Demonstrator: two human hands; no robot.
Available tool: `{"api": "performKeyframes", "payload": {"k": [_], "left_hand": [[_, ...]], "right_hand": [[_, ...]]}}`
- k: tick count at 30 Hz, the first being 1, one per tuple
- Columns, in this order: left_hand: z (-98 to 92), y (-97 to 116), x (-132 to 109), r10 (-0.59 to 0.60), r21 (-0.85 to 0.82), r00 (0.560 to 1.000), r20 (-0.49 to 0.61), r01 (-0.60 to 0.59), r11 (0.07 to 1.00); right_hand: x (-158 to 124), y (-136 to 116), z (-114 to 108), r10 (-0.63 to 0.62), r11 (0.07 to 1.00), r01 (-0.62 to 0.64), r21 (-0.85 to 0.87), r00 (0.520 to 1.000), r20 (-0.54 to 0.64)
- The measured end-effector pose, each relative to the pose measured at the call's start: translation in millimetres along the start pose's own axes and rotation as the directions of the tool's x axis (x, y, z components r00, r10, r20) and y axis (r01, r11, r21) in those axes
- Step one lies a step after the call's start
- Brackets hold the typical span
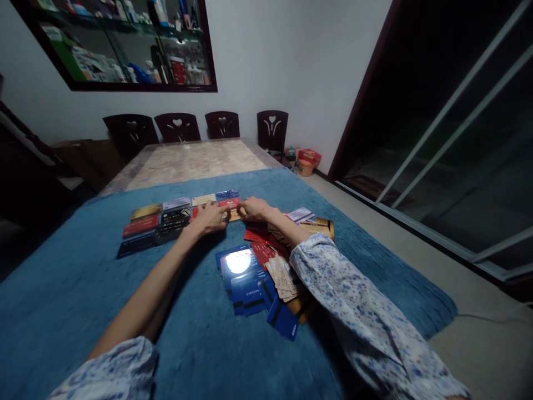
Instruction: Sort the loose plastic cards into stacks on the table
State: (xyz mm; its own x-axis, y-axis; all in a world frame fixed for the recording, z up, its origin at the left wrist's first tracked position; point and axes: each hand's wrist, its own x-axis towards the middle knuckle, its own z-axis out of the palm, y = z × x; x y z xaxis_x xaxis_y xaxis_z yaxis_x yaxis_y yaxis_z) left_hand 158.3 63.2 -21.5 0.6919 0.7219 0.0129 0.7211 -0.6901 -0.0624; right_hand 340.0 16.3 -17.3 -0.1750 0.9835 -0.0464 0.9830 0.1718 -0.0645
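Note:
Neat columns of cards lie on the blue cloth (91, 244), some of them overlapping. At the right end of this layout my left hand (210, 216) and my right hand (255, 209) meet over a yellow card (235, 214). Fingers of both hands are bent and pressed to its opposite sides. Just beyond it lies a red card (230, 203), with a blue card (227, 194) farther back. My left hand partly covers the cream card's column (204, 199). Under my right forearm spreads a loose pile with red cards (262, 253), beige cards (281, 278) and blue cards (245, 283).
Gold cards (325, 226) stick out right of my right forearm. Black cards (174, 222) and a dark blue card (136, 244) form the left part of the layout. Several dark chairs (222, 125) stand behind the marbled table (187, 158). A glass door (437, 139) is at right.

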Motion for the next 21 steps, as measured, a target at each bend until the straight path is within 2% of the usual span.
{"api": "performKeyframes", "payload": {"k": [6, 15, 21], "left_hand": [[-4.6, 3, -2, 0.021, 0.026, 1.0, -0.019, -0.02, 0.999], [-0.4, 2, 0, 0.081, 0.006, 0.997, -0.016, -0.08, 0.997], [-2.6, 3, 1, 0.079, 0.001, 0.997, -0.014, -0.079, 0.997]], "right_hand": [[-1, -1, 1, -0.004, 1.0, 0.004, -0.008, 1.0, -0.002], [-8, 0, -6, -0.025, 0.999, 0.025, -0.031, 1.0, 0.014], [-23, 14, -16, -0.026, 1.0, 0.026, -0.017, 1.0, -0.017]]}}
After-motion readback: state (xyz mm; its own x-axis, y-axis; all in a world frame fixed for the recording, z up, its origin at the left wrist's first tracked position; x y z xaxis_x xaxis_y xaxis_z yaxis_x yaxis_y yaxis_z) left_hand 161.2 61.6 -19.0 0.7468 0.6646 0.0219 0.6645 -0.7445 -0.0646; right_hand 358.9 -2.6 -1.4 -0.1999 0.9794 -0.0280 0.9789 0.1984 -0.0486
